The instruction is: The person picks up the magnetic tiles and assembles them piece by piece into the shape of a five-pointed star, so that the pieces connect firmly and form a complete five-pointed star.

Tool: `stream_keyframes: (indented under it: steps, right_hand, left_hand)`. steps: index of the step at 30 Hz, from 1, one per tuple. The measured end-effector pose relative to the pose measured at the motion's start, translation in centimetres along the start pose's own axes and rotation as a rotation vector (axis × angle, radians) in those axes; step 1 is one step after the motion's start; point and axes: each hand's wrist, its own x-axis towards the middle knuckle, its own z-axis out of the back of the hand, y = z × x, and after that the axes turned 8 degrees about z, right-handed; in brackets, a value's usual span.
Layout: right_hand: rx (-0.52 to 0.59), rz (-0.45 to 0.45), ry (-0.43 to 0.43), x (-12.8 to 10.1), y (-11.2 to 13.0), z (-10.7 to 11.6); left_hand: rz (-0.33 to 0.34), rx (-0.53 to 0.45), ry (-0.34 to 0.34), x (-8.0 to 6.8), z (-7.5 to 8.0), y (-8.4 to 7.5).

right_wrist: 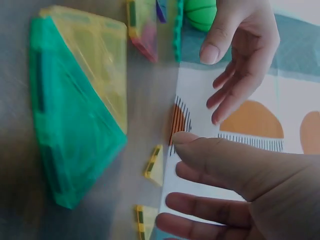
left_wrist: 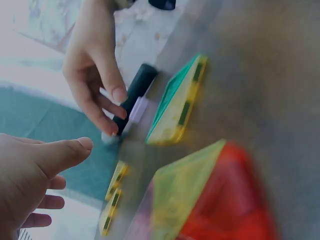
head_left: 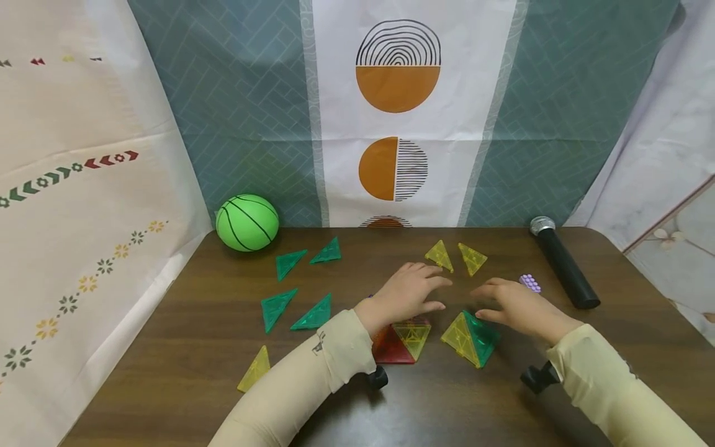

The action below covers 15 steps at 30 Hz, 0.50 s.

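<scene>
My left hand (head_left: pixel 406 293) is held over the table with fingers spread and nothing between them. Under and in front of it, a red triangular magnetic tile (head_left: pixel 388 347) lies against a yellow one (head_left: pixel 414 335); the hand partly hides this group. To the right, my right hand (head_left: pixel 522 307) is held with fingers extended, empty too. Just below its fingertips, a yellow triangular tile (head_left: pixel 461 338) and a green one (head_left: pixel 483 341) sit edge to edge as a square. Both hands' empty fingers (left_wrist: pixel 64 155) also show in the left wrist view.
Several green triangular tiles (head_left: pixel 315 313) lie on the left, with a yellow triangle (head_left: pixel 257 369) nearer the front. Two yellow triangles (head_left: pixel 439 256) lie at the back. A green ball (head_left: pixel 247 222) stands at the back left; a microphone (head_left: pixel 566 267) and purple building brick (head_left: pixel 530 283) are on the right.
</scene>
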Motion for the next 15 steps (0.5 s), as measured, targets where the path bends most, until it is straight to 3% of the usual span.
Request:
stream_keyframes:
  steps: [9, 15]
  right_hand:
    - [0.01, -0.07, -0.012, 2.6, -2.9, 0.5]
    - [0.052, -0.104, -0.018, 4.2, -5.3, 0.3]
  left_hand:
    - [0.128, -0.087, -0.003, 2.9, -1.0, 2.5]
    - [0.138, -0.066, 0.035, 4.2, -2.3, 3.3]
